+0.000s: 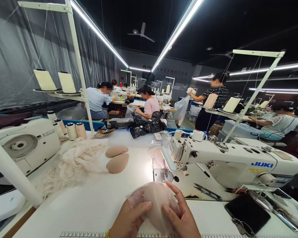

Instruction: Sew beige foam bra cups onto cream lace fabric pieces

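sewing workshop of the garment-factory kind. an industrial sewing machine [234, 162] lettered "juki" is mounted at a white surface [84, 208], with thread snips [208, 192] lying near it and a ruler scale [81, 234] along the near edge; a second machine [43, 140] stands at left. tall thread stands [76, 51] carry large cones of thread [67, 82], and smaller spools [71, 131] are grouped beside the left-hand machine. frilled pale fabric [76, 157] and beige cup-shaped pads [117, 164] lie on the surface. beyond, seated people [152, 106] work at further rows of machines [119, 95] and thread stands. overhead: long strip lights [178, 33] and a ceiling fan [142, 33] beneath a dark ceiling [238, 19].
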A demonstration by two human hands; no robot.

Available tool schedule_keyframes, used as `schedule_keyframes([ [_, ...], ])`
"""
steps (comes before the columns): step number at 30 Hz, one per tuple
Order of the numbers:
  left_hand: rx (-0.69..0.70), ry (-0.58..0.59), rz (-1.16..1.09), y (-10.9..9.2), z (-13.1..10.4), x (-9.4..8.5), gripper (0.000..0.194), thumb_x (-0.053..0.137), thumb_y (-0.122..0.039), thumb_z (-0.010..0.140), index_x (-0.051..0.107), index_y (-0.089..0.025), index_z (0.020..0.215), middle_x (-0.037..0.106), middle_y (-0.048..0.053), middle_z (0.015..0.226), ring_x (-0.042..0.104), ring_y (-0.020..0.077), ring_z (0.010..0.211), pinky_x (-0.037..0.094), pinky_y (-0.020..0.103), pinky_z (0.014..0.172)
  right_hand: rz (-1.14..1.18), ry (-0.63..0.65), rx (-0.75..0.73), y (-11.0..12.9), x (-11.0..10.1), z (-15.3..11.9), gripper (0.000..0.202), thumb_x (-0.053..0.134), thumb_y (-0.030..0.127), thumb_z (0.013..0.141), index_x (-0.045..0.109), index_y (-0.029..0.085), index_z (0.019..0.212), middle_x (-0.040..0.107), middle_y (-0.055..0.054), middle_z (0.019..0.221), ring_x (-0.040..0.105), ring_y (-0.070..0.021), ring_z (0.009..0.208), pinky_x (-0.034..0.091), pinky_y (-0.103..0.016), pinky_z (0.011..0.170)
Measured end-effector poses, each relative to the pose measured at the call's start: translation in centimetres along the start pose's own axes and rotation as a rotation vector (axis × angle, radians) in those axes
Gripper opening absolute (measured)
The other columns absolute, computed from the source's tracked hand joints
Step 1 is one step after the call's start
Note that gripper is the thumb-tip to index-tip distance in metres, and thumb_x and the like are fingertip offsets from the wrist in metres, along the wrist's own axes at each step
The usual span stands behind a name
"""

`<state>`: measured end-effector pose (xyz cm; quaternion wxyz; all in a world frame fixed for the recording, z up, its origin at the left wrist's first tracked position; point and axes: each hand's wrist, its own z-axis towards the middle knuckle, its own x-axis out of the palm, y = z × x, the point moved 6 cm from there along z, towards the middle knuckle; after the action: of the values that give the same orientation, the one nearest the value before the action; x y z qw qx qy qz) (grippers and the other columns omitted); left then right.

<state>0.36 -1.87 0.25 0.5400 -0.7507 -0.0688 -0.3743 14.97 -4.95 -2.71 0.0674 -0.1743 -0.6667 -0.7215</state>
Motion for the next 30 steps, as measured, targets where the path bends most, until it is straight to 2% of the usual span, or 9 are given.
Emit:
schedule_keyframes([
  [2, 0.015, -0.048, -0.026, -0.4, 0.4, -0.1, 0.054, 0.093, -0.047, 0.07, 0.081, -0.015, 0.111, 0.08, 0.016, 0.105, 0.072, 0.0356, 0.104, 0.055, 0.042, 0.093, 0.029, -0.024, 0.02, -1.0, 0.1, -0.2, 0.087, 0.085, 0.057, 0.078, 0.045, 0.029, 0.15, 0.076, -0.004, 0.093, 0.072, -0.0228, 0.081, 0.058, -0.037, 0.082],
  [4, 0.042, -0.091, -0.046, -0.6, 0.7, -0.2, 0.049, 0.091, -0.047, 0.073, 0.082, -0.015, 0.108, 0.08, 0.015, 0.105, 0.072, 0.0338, 0.105, 0.055, 0.039, 0.092, 0.027, -0.043, 0.005, -1.3, 0.2, -0.4, 0.09, 0.086, 0.059, 0.077, 0.045, 0.026, 0.15, 0.076, -0.004, 0.088, 0.072, -0.0241, 0.082, 0.058, -0.038, 0.083],
  [8, 0.059, -0.133, -0.069, -0.4, 1.2, -0.4, 0.046, 0.093, -0.044, 0.073, 0.083, -0.016, 0.108, 0.08, 0.014, 0.11, 0.07, 0.0326, 0.111, 0.055, 0.036, 0.094, 0.047, -0.085, -0.003, -1.0, 0.3, -0.2, 0.094, 0.088, 0.061, 0.073, 0.048, 0.025, 0.149, 0.078, -0.009, 0.096, 0.074, -0.0289, 0.093, 0.058, -0.043, 0.09],
  [14, 0.048, -0.13, -0.076, 0.0, 1.6, -0.5, 0.043, 0.092, -0.041, 0.075, 0.082, -0.016, 0.109, 0.08, 0.013, 0.108, 0.071, 0.0328, 0.109, 0.056, 0.036, 0.093, 0.074, -0.092, 0.017, -1.2, 0.0, 0.2, 0.094, 0.089, 0.06, 0.072, 0.048, 0.026, 0.149, 0.079, -0.01, 0.103, 0.075, -0.0308, 0.098, 0.059, -0.043, 0.089],
  [22, -0.025, -0.099, -0.11, -0.1, 2.0, 1.2, 0.046, 0.095, -0.044, 0.069, 0.08, -0.013, 0.1, 0.08, 0.013, 0.095, 0.074, 0.0319, 0.098, 0.057, 0.036, 0.086, 0.099, -0.132, 0.01, -0.9, 0.0, 0.6, 0.098, 0.089, 0.058, 0.072, 0.043, 0.024, 0.152, 0.079, -0.01, 0.1, 0.074, -0.0306, 0.096, 0.058, -0.043, 0.089],
  [25, -0.074, -0.101, -0.094, 0.1, 2.4, 1.5, 0.043, 0.095, -0.041, 0.068, 0.078, -0.014, 0.097, 0.08, 0.012, 0.09, 0.074, 0.0308, 0.092, 0.058, 0.036, 0.082, 0.057, -0.079, 0.011, -1.4, -0.2, 0.3, 0.102, 0.088, 0.061, 0.072, 0.038, 0.027, 0.155, 0.078, -0.008, 0.098, 0.074, -0.0304, 0.094, 0.057, -0.043, 0.089],
  [28, -0.084, -0.119, -0.061, -0.8, 2.2, 1.2, 0.04, 0.092, -0.043, 0.072, 0.078, -0.016, 0.099, 0.079, 0.011, 0.091, 0.073, 0.0288, 0.086, 0.057, 0.037, 0.079, 0.005, 0.061, 0.052, -2.2, -0.9, -0.3, 0.116, 0.09, 0.061, 0.068, 0.026, 0.031, 0.16, 0.073, -0.002, 0.086, 0.071, -0.0262, 0.081, 0.056, -0.041, 0.081],
  [30, -0.132, -0.013, 0.043, -1.6, 1.9, 1.6, 0.041, 0.089, -0.047, 0.076, 0.079, -0.018, 0.102, 0.079, 0.012, 0.096, 0.073, 0.0298, 0.087, 0.057, 0.04, 0.081, -0.097, 0.152, 0.079, -2.0, -1.8, -0.5, 0.114, 0.088, 0.058, 0.071, 0.025, 0.031, 0.161, 0.069, 0.001, 0.082, 0.068, -0.0225, 0.073, 0.053, -0.037, 0.074],
])
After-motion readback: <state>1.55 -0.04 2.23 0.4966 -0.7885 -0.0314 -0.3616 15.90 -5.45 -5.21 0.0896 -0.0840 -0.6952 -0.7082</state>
